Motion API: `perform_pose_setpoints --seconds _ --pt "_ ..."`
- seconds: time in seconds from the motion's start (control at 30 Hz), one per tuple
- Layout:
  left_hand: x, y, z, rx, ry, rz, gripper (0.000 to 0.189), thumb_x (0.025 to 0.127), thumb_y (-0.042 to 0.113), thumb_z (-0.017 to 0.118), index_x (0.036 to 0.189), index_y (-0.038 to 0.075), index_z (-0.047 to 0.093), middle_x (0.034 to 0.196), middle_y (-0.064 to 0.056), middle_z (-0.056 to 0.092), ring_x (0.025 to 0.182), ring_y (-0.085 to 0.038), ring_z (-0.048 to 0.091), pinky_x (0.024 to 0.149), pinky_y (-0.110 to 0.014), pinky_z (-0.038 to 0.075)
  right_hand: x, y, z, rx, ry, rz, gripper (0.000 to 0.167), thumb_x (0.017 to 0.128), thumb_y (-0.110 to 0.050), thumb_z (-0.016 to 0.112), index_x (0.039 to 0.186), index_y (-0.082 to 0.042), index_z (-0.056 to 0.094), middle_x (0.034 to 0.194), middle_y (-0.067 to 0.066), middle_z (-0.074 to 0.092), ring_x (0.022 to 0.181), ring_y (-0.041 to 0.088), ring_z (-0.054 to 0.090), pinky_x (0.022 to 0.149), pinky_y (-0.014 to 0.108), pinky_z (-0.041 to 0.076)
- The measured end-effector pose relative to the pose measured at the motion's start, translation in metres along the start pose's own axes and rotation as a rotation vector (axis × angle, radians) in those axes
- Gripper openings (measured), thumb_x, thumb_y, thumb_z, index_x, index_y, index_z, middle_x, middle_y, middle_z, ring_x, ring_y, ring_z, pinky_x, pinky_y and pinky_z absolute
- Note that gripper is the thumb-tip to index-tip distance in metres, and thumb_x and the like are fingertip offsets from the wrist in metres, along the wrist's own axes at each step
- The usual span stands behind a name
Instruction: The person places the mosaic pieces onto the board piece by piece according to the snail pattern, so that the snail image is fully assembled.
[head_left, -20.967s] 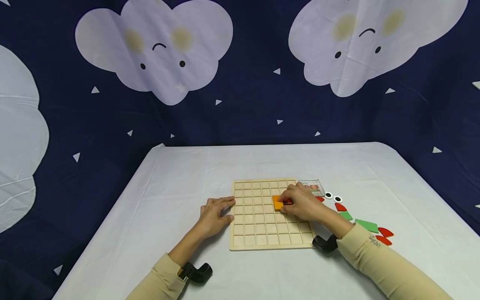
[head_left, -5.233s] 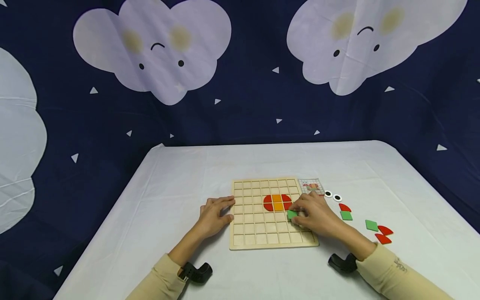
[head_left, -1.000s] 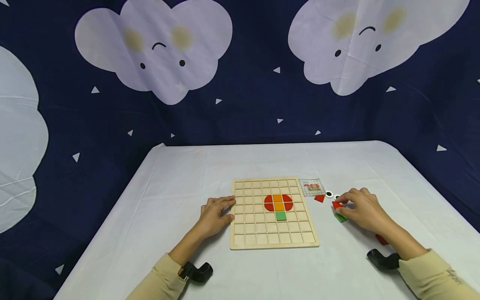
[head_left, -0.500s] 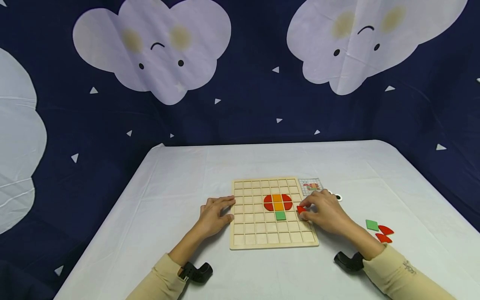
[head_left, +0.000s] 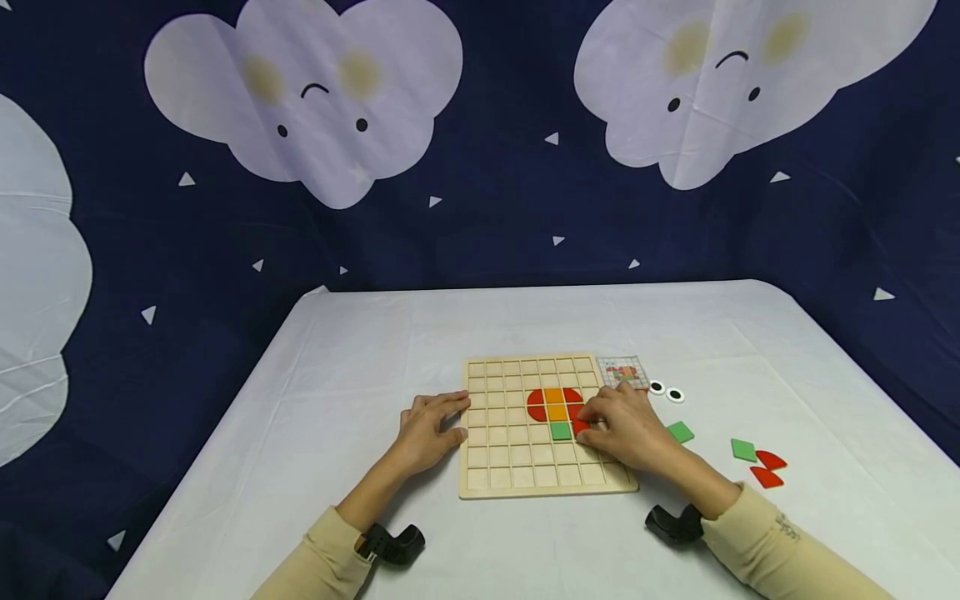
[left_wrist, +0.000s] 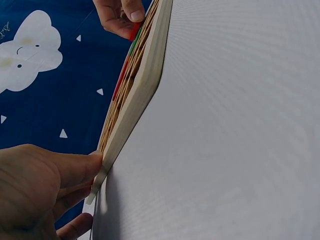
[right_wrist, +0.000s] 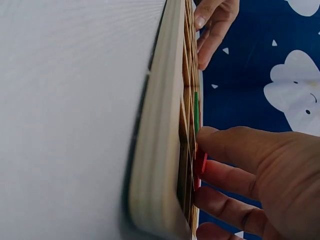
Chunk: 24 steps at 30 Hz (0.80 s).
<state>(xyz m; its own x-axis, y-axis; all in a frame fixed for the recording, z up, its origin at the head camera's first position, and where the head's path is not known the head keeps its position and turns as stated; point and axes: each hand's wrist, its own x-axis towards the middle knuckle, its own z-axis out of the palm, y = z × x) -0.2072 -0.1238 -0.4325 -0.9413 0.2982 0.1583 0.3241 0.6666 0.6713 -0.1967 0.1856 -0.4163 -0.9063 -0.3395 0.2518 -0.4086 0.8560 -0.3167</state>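
A wooden grid board [head_left: 510, 480] lies on the white table. Set in it are orange squares [head_left: 555, 404], red curved pieces [head_left: 536, 406] on either side, and a green square [head_left: 560, 431] below. My left hand [head_left: 427, 432] touches the board's left edge with fairly straight fingers and thumb. Over the board's right part, my right hand [head_left: 626, 425] pinches a red quarter-circle piece [right_wrist: 201, 161] between thumb and fingers, just right of the green square. The fingers partly cover this piece in the head view.
A picture card [head_left: 622, 369] lies at the board's upper right corner, beside two round eye pieces [head_left: 666, 392]. Further right are a loose green square [head_left: 681, 432], a second one [head_left: 744, 450] and two red quarter-circles [head_left: 768, 468].
My right hand has taken the red quarter-circle from beside the eye pieces and moved it left over the board, next to the green square. The left hand stays in place.
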Motion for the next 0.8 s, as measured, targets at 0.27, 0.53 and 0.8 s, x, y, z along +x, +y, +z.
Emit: perform_pose_setpoints --seconds 0.27,0.53,0.8 --pt "0.000 0.000 0.000 0.001 -0.006 -0.009 0.045 0.084 0.013 0.068 0.128 0.009 0.059 0.141 0.001 0.051 0.116 -0.022 0.042 0.092 -0.047 0.022 0.000 -0.001 0.000 -0.007 -0.002 -0.007 0.015 0.070 -0.025 0.076 0.083 -0.019 0.072 0.089 -0.005 0.065 0.085 0.017 0.047 0.076 0.035 0.033" --pt "0.000 0.001 0.000 -0.009 -0.006 -0.003 0.045 0.084 0.013 0.067 0.128 0.008 0.059 0.142 0.000 0.051 0.116 -0.023 0.042 0.091 -0.047 0.022 -0.002 0.001 -0.003 -0.003 0.003 0.006 0.015 0.071 -0.027 0.076 0.084 -0.021 0.071 0.087 -0.006 0.064 0.087 0.018 0.048 0.077 0.036 0.033" --pt "0.000 0.000 0.000 -0.004 -0.008 -0.005 0.045 0.084 0.013 0.067 0.128 0.008 0.059 0.142 0.000 0.051 0.117 -0.023 0.042 0.092 -0.047 0.022 -0.011 0.018 -0.018 0.015 0.018 0.030 0.021 0.073 -0.026 0.077 0.091 -0.016 0.072 0.091 -0.002 0.065 0.088 0.020 0.047 0.075 0.035 0.029"
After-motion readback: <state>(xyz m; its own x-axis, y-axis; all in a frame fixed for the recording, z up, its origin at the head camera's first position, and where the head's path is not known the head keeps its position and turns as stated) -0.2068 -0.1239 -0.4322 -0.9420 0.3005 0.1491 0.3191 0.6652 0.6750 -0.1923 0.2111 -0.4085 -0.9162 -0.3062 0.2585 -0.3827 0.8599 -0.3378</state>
